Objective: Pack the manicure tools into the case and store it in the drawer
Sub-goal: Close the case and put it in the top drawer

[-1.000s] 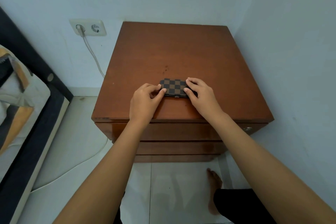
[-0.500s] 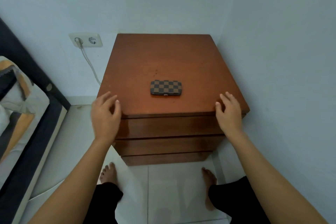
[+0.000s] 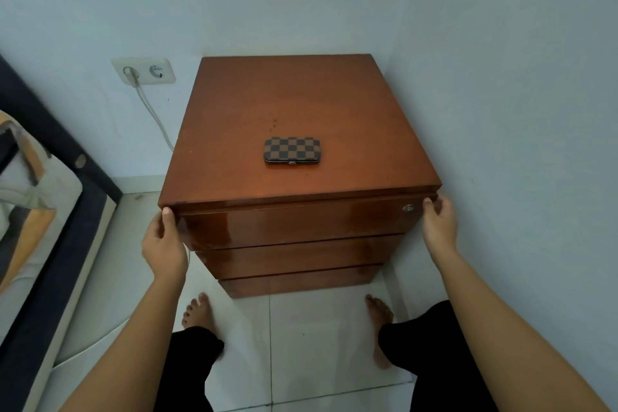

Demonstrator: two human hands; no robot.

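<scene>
The closed brown checkered manicure case (image 3: 292, 150) lies flat on top of the wooden nightstand (image 3: 301, 104), near its front middle. No loose tools show. The top drawer (image 3: 294, 222) has a small round lock at its right end, and its front stands slightly out from the two drawers below it. My left hand (image 3: 164, 241) grips the drawer front's left end, thumb at the upper corner. My right hand (image 3: 438, 221) grips its right end. Both hands are well below and apart from the case.
The nightstand sits in a corner, with a wall close on its right. A wall socket (image 3: 143, 71) with a white cable (image 3: 153, 117) is to the left. A bed (image 3: 36, 211) edges the far left. My bare feet stand on the white tiled floor (image 3: 301, 344).
Both hands left the case on the nightstand top, spread to the front corners, then dropped to grip the ends of the top drawer front. The view has pulled back and lower.
</scene>
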